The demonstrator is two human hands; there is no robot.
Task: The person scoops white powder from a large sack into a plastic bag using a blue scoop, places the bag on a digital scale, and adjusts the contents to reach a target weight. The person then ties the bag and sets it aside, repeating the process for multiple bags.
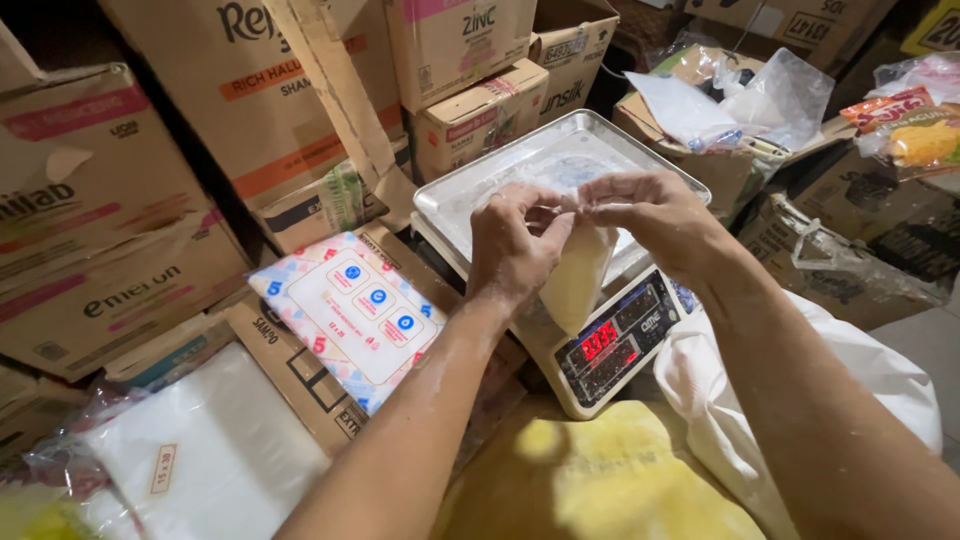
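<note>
My left hand (512,245) and my right hand (655,215) meet above a digital scale (610,345). Together they pinch the top of a small clear plastic bag (577,275) filled with pale yellowish powder. The bag hangs below my fingers, over the front edge of the scale's metal tray (480,190). The scale's red display glows just under the bag. Both forearms are dusted with white powder.
Cardboard boxes (110,200) are stacked at the left and back. A flat printed packet (355,310) lies left of the scale, with a pack of clear bags (200,460) lower left. A yellow powder heap (590,480) and white sack (730,400) sit in front.
</note>
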